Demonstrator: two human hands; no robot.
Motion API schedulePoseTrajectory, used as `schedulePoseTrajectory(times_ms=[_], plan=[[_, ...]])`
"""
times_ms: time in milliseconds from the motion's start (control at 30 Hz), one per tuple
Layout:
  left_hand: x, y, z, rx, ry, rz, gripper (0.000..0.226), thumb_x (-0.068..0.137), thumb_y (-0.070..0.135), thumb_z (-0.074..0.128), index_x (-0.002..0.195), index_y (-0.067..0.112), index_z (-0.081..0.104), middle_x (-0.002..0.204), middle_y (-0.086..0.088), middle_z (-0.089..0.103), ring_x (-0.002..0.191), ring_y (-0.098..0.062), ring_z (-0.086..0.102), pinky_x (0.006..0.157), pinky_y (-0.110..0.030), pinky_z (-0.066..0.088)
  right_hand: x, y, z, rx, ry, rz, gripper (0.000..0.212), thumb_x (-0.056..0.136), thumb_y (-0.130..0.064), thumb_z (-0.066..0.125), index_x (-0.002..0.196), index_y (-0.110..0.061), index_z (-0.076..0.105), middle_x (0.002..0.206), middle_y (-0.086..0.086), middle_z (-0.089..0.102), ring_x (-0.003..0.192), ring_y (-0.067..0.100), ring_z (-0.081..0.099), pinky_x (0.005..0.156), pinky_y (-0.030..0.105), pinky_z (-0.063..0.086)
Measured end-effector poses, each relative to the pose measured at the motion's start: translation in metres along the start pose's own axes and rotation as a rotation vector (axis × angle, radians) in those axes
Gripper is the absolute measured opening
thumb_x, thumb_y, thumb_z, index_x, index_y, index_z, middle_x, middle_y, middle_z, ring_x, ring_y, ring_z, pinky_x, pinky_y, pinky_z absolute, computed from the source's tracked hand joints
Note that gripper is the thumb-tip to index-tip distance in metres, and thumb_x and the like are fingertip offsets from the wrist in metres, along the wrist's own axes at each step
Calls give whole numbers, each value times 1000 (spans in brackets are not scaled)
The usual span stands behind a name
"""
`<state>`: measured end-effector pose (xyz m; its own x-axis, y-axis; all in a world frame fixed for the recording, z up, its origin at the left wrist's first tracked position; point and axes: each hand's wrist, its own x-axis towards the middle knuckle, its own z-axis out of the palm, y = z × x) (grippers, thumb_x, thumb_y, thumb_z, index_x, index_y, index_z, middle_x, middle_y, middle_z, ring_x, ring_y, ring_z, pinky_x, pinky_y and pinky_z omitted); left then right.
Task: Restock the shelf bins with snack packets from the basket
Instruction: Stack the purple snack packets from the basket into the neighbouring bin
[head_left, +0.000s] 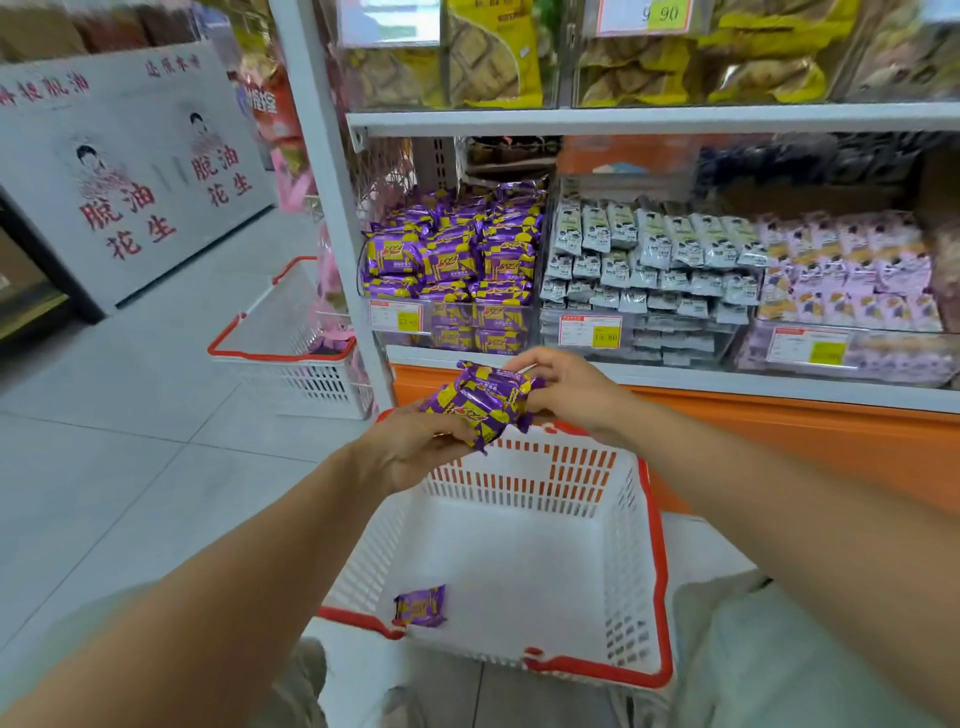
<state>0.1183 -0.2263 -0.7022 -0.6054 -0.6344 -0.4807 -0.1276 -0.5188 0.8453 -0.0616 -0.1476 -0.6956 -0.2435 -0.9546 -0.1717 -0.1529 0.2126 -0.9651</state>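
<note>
As left hand (415, 449) and right hand (563, 389) hold, packets (480, 402) seemingly slant.

floor (114, 467): far basket (311, 382), apparently near basket (626, 597) | shelf (727, 382): clear packet bins (452, 317)

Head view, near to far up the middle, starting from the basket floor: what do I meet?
First the lone purple packet in the basket → bundle of purple-and-yellow packets, held by left hand and right hand → stacked purple-and-yellow packets in the shelf bin.
</note>
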Motion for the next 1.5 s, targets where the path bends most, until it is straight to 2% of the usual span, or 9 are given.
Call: schedulePoseTrajectory(times_ms=[167,300,567,733,800,933,1100,1333,1500], plan=[[4,1,-3,1,67,2,57,76,-17,65,129,-6,49,91,-17,72,75,-23,72,68,-31,61,5,-3,5,-20,-25,-11,42,85,15,55,100,-24,59,115,14,62,85,20,64,62,24,54],[7,-2,-4,-37,58,30,74,72,-21,67,133,14,45,106,-20,70,85,-29,71,73,-36,61,9,2,5,-31,-74,-12,44,85,15,56,102,-26,58,115,9,61,95,19,63,63,21,52],[18,-7,-8,43,6,47,75,67,-22,69,131,13,52,114,-21,68,100,-35,69,77,-37,59,18,6,6,-121,-125,-114,42,85,11,61,113,-20,59,115,6,62,101,15,62,83,30,55],[23,-7,-9,77,-6,18,66,72,-19,66,128,14,54,102,-15,70,91,-27,68,75,-34,57,22,6,6,-129,-44,-69,28,94,-4,58,122,-9,59,108,6,65,92,12,63,70,15,52],[25,-7,-10,92,-11,1,63,74,-18,66,127,13,55,102,-15,70,92,-27,67,80,-36,57,28,9,4,-176,39,-77,26,97,-14,57,120,-3,59,103,6,64,92,15,60,79,24,50],[25,-3,-13,198,4,29,68,73,-19,65,128,19,54,106,-16,69,94,-28,67,86,-39,55,32,6,-2,-218,178,-103,21,97,-15,50,102,4,58,83,14,52,74,23,49,69,37,41],[21,-1,-16,507,-26,77,76,72,-13,72,132,28,49,119,-16,61,98,-25,63,71,-31,55,23,2,-4,-486,15,-33,13,97,-17,48,99,-14,61,77,13,51,67,29,64,67,43,60],[16,-6,-16,605,-143,38,60,73,-9,72,126,13,55,113,-15,67,104,-27,65,86,-35,56,15,-4,13,-275,-118,-11,26,88,-20,70,109,-7,61,89,7,67,66,12,65,59,21,51],[19,-9,-19,463,-74,27,47,73,-12,69,118,-2,58,108,-21,69,101,-32,66,93,-42,54,18,-9,15,-62,-131,41,14,95,-14,53,102,-12,65,94,0,63,89,13,57,91,37,46]])
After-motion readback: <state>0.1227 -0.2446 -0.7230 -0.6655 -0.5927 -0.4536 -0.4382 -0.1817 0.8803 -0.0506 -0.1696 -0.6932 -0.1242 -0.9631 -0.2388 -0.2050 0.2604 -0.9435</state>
